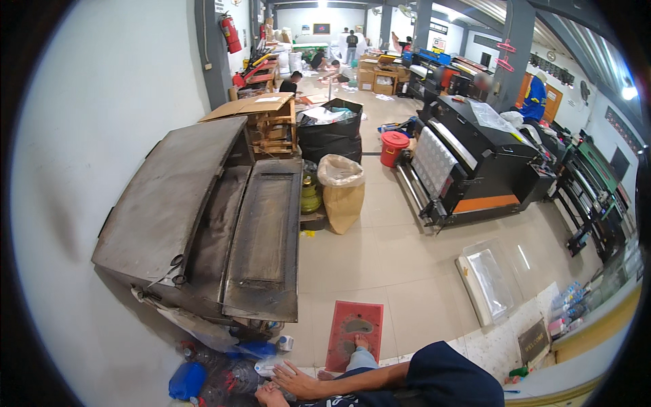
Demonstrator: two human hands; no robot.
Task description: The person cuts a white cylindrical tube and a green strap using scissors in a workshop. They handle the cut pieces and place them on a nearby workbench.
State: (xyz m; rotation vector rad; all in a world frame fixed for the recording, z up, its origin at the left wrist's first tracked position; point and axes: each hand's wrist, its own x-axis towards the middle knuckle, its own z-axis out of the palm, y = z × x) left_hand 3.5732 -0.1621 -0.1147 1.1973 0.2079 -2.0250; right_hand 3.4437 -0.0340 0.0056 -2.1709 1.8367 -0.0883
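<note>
Across the lower edge, my right forearm reaches leftward. My right hand (298,381) is open, its fingers stretched out and nothing visible in them. Just below and left of it is my left hand (271,395), close against it. The left fingers look curled together, and whether they hold anything is hidden. Beyond the hands lies a white plastic jug (266,367). Large clear bottles (234,380) and a blue container (187,381) crowd the floor to the left. My bare foot (361,341) rests on a red mat (352,319) with dark footprint shapes.
On the left stands a worn metal heat-press-like machine (261,237) with scissors (178,270) on it. A sack (342,203) and a red bucket (394,148) stand ahead. Right are a large printer (475,149) and a white tray (485,285). Several people work far back.
</note>
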